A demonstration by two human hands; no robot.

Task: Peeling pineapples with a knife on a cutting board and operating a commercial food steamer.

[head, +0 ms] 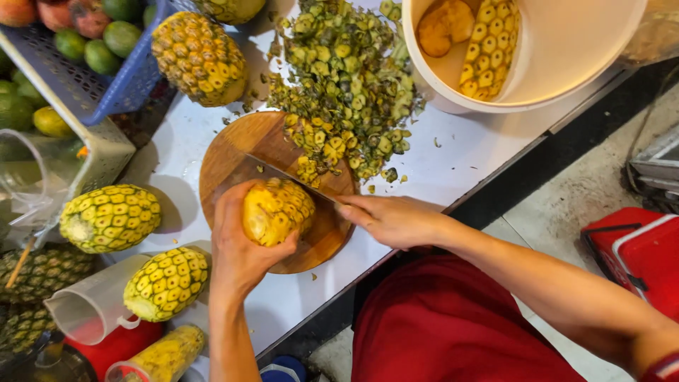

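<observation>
1. The left hand (240,247) is gripping a half-peeled pineapple (277,209), bumpy and yellow, on a round wooden board (230,159).
2. The right hand (392,219) is clenching a knife (283,173), its flat blade lying against the fruit.
3. Beyond the hands, a heap of green-yellow peel scraps (350,85) is lying; a pale bucket (566,56) is holding two peeled pieces.
4. Left of the hands, four unpeeled scaly pineapples (109,218) are resting on the white counter (460,155).
</observation>
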